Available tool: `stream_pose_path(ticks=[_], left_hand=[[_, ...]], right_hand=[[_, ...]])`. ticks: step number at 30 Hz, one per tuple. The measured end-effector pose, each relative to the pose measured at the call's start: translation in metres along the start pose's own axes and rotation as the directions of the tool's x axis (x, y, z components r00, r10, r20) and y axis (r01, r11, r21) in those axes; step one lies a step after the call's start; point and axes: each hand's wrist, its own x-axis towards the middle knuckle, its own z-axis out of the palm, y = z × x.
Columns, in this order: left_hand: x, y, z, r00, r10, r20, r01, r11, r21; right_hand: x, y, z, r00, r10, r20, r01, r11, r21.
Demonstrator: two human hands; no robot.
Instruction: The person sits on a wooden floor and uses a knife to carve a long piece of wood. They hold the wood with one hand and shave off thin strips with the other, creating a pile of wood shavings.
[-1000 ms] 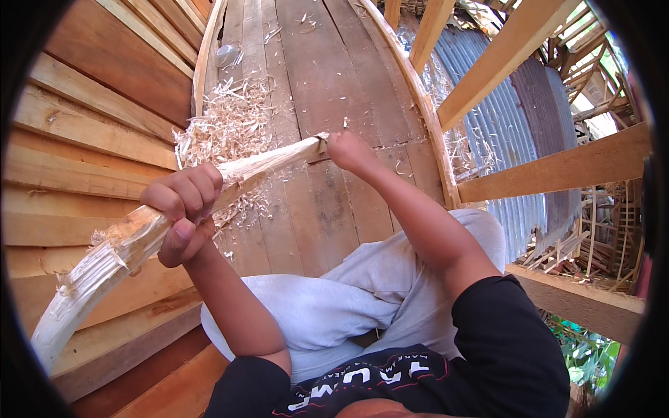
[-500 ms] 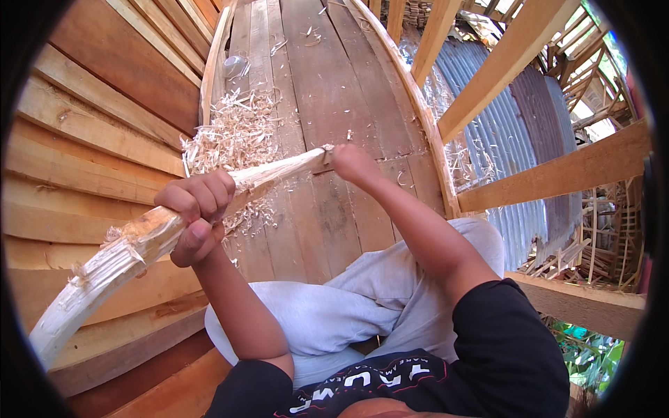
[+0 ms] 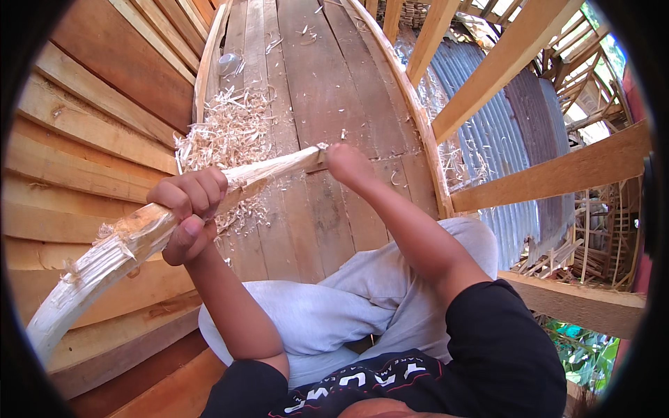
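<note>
A long pale wooden pole (image 3: 104,268), peeled and rough with curled slivers on its surface, slants from the lower left up toward the middle. My left hand (image 3: 188,209) is closed around it, fingers over the top and thumb below. At the pole's far right end my right hand (image 3: 350,166) is closed in a fist. A small dark edge shows between that fist and the wood, but what the fingers hold is hidden. A heap of wood shavings (image 3: 226,129) lies on the floor beyond the pole.
Plank flooring (image 3: 327,76) runs ahead, with a small clear cup (image 3: 228,64) by the left edge. A board wall (image 3: 90,146) stands at left. Wooden railing posts (image 3: 543,171) line the right, with corrugated metal sheets (image 3: 498,132) beyond. My crossed legs (image 3: 313,313) are below.
The whole view has shifted slightly, so everything sits a little farther left. Both hands keep nearly the same places on the pole.
</note>
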Motion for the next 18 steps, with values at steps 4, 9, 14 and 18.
stream_pose_path(ticks=[4, 9, 14, 18], left_hand=[[-0.001, 0.002, 0.001, 1.000, -0.003, -0.008, 0.003, 1.000, 0.019], [-0.002, 0.004, 0.000, 1.000, -0.014, -0.019, 0.015, 0.999, 0.036], [-0.001, 0.006, 0.001, 0.979, -0.006, -0.202, 0.024, 0.996, 0.085], [0.000, 0.016, 0.010, 0.951, -0.007, -0.309, 0.053, 0.989, 0.141]], right_hand=[[-0.002, -0.016, -0.005, 0.984, 0.178, 0.030, -0.181, 0.971, 0.157], [0.009, 0.003, 0.004, 1.000, 0.001, 0.028, -0.002, 0.999, 0.044], [0.001, -0.017, -0.001, 0.988, -0.114, 0.106, 0.115, 0.993, 0.002], [-0.012, -0.060, -0.023, 0.982, 0.119, 0.146, -0.159, 0.940, 0.301]])
